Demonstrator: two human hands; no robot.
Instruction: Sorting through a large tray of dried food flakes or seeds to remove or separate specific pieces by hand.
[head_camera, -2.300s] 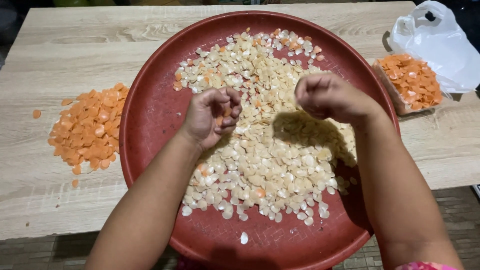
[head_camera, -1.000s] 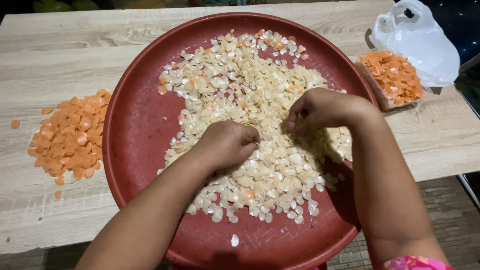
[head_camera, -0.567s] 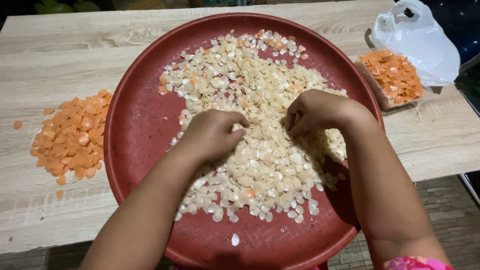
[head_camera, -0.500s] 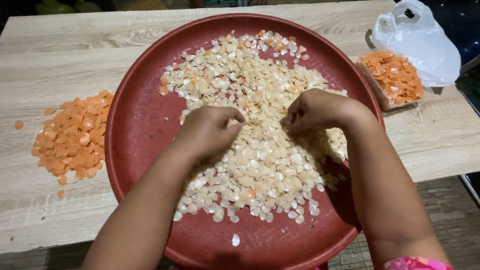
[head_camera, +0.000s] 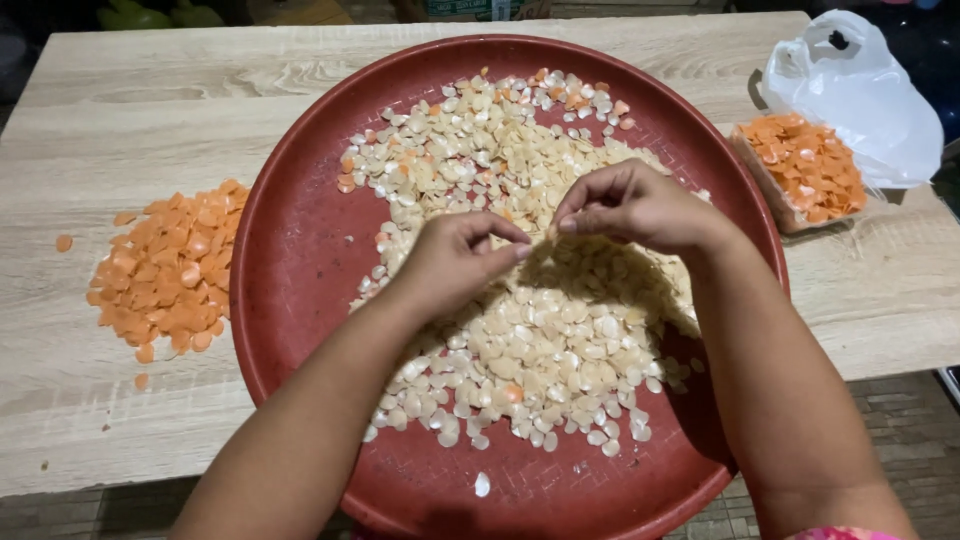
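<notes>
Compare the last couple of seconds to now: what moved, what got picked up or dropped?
Both hands lifted off the pale seeds. The left hand and right hand now meet fingertip to fingertip above the pile; whether they pinch a seed cannot be told. The red tray, orange heap and white bag are unchanged.

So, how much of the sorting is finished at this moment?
Done: one orange pile lies on the table left of the red tray, and more orange pieces sit at the right by a white plastic bag. In hand: the left hand and right hand pinch together over the pale pieces. Left: a few orange bits near the tray's far rim.
</notes>
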